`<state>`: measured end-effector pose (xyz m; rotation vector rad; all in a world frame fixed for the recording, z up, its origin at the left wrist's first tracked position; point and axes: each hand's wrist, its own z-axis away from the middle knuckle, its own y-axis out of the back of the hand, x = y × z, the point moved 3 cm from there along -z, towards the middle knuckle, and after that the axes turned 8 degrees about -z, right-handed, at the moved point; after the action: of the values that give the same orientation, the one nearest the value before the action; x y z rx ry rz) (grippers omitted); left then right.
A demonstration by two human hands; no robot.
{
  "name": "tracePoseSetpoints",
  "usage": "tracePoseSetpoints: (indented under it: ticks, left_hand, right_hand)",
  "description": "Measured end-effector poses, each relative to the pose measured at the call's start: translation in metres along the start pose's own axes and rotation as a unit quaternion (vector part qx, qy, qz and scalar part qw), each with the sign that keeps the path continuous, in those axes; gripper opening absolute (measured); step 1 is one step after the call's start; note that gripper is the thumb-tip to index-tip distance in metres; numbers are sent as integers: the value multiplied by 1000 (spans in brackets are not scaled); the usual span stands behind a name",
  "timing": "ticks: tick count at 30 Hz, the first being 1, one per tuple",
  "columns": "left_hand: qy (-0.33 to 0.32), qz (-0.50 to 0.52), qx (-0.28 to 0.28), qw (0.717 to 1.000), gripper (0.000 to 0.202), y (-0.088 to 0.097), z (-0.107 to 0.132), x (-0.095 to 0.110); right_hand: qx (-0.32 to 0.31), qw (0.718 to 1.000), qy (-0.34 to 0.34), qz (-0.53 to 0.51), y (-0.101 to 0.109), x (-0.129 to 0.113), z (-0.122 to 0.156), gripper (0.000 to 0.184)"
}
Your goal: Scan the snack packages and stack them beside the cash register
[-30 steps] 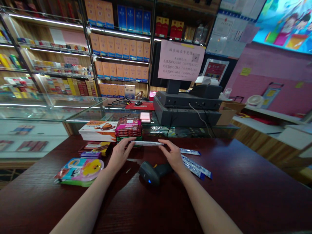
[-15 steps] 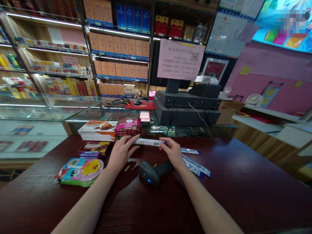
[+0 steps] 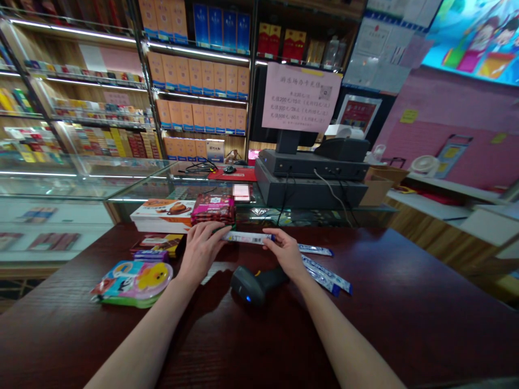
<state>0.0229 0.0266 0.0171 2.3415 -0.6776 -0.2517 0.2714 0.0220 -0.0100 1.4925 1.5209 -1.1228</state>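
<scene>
A slim white stick packet with a barcode and a dark blue end is stretched level between my hands. Its left end is pinched by my left hand, its right end by the thumb and fingers of my right hand. Below it, a black barcode scanner with a blue light lies on the dark wooden counter, its handle end partly hidden by my right hand. To the right of that hand lie more blue-and-white stick packets, including one single packet farther back.
Left of my hands lie a colourful pack with a yellow duck, a purple pack and a brown-and-yellow box. Behind stand a white-and-orange box and a red-purple pack. A cash register stands on the glass case.
The fingers of my left hand have drawn closer together on the packet's left end. My right hand has shifted very slightly left. The scanner and the packs stay put.
</scene>
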Motion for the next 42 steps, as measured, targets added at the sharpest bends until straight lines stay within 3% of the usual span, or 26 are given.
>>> tracePoseSetpoints:
  ticks: [8, 18, 23, 27, 31, 33, 37, 42]
  left_hand:
    - [-33, -51, 29, 998, 38, 6, -2, 4]
    - [-8, -106, 72, 992, 32, 12, 0, -2]
    - [24, -128, 98, 987, 31, 17, 1, -8]
    - [47, -159, 114, 980, 31, 17, 3, -15]
    - [63, -168, 118, 977, 33, 15, 5, -23]
    - [72, -167, 114, 977, 33, 14, 6, -26]
    - [99, -160, 106, 976, 32, 16, 6, -31]
    - [111, -151, 97, 977, 34, 20, 6, -31]
  right_hand:
    - [-9, 1000, -2, 21, 0, -1, 0, 33]
    - [-57, 996, -12, 64, 8, -5, 4, 56]
    - [-98, 987, -1, 130, 23, -23, 6, 61]
    - [-211, 958, -61, 182, 32, -39, 13, 64]
    - [-323, 909, -131, 228, 33, -42, 23, 72]
    - [-349, 890, -146, 256, 31, -39, 27, 78]
    - [-382, 859, -111, 324, 22, -34, 30, 79]
    - [-397, 840, -86, 359, 7, -34, 33, 79]
